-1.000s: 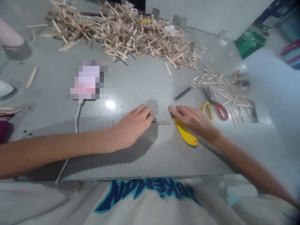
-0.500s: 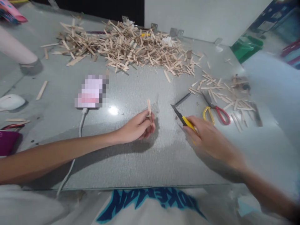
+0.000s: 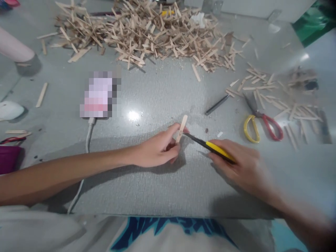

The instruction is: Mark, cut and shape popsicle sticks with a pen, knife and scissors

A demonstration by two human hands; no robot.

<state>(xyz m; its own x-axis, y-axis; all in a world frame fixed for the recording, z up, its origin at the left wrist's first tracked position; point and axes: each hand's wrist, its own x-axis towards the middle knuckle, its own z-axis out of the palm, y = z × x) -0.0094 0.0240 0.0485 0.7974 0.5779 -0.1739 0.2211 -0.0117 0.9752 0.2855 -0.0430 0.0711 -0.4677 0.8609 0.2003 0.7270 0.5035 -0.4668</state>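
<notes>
My left hand (image 3: pixel 160 147) pinches a short wooden popsicle stick (image 3: pixel 183 124), tilted with its rounded end up. A small dark rectangular mark shows on the stick's face. In my right hand (image 3: pixel 238 164) is a yellow and black utility knife (image 3: pixel 219 149), its blade pointing left. The blade tip reaches the stick's right side by my left fingertips; whether it touches cannot be made out. Beyond the knife lies a dark pen-like tool (image 3: pixel 216 105). Scissors (image 3: pixel 258 113) with one yellow and one red handle rest to the right.
A big heap of wooden sticks (image 3: pixel 157 35) spreads across the back, with a smaller scatter (image 3: pixel 265 91) at right. Left of my hands are a blurred-out phone-like device (image 3: pixel 97 92) on a white cable (image 3: pixel 88 138), a white mouse (image 3: pixel 11 110) and a purple pouch (image 3: pixel 9 159).
The knife has swung left, bringing its blade to the stick. My left hand has turned the stick, which now leans right and shows more of its length. The view has shifted.
</notes>
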